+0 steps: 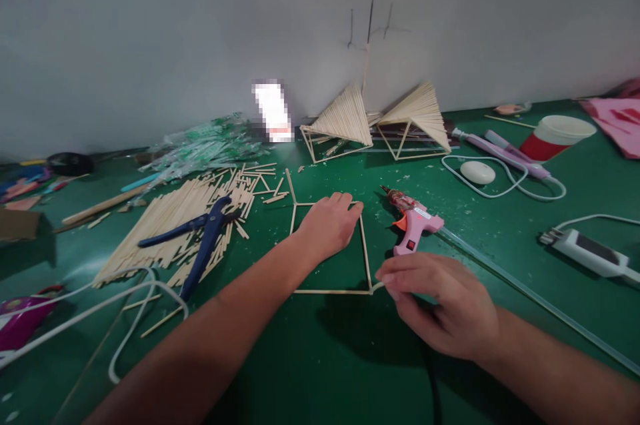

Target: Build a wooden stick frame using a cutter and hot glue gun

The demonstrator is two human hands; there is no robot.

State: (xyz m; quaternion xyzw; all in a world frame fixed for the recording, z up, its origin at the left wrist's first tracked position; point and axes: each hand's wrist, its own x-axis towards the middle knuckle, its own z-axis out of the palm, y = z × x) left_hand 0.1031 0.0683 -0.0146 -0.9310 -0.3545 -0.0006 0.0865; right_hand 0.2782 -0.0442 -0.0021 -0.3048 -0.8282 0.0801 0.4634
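Honestly, the right hand (443, 303) pinching that wooden stick (378, 285) could skew the square frame (365, 248) if the left hand (327, 225) (grip hidden) slips.

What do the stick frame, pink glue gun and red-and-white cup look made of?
Stick frame: probably bare wood, pale and matte. Glue gun: likely plastic, with a smooth, molded pink body. Cup: perhaps paper, fairly matte with flaring sides, though plastic is possible.

Craft workshop, green workbench (500, 238), pink glue gun (417, 221), blue cutters (207, 238), loose wooden sticks (165, 215), stick frame (366, 249)
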